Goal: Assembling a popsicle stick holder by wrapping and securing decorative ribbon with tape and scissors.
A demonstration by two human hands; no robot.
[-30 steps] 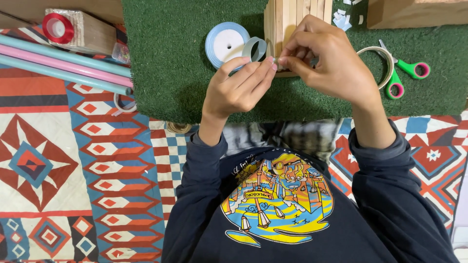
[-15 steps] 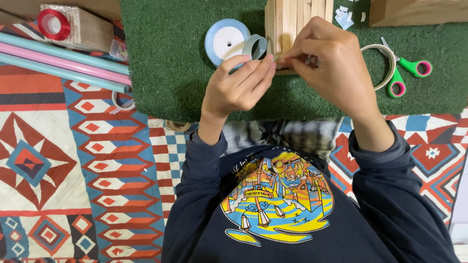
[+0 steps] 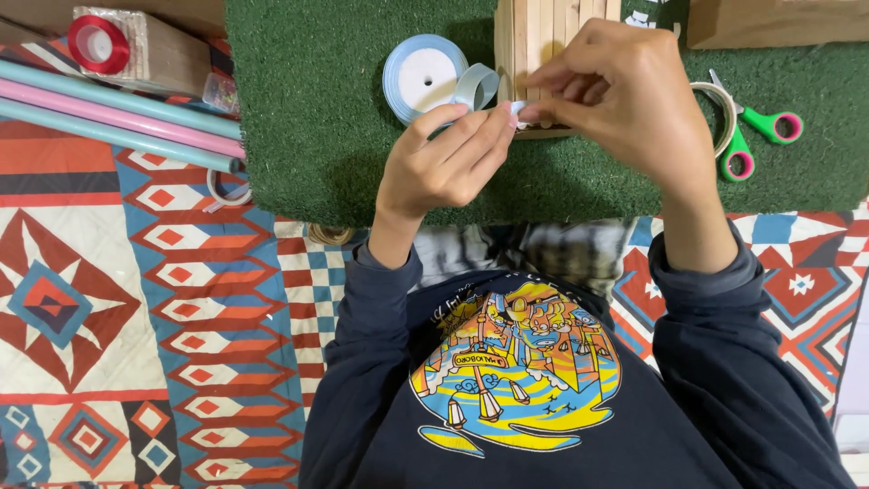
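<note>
Ribbon point(image 3: 478, 86), one pale blue strip, runs from its single spool point(image 3: 422, 77) at upper centre rightward to the fingertips, its long axis roughly left to right across the frame. One left hand point(image 3: 444, 167) and one right hand point(image 3: 625, 95) meet there, fingers pressed together and pinching the ribbon's end against a wooden slat box point(image 3: 548, 41). One pair of green and pink scissors point(image 3: 756, 136) lies at upper right beside one tape ring point(image 3: 720, 113). Three paper rolls point(image 3: 118, 113) and one red ribbon spool point(image 3: 98, 43) sit at upper left. Everything on top rests on a green turf mat point(image 3: 317, 136); below it spreads a patterned quilt point(image 3: 136, 317).
</note>
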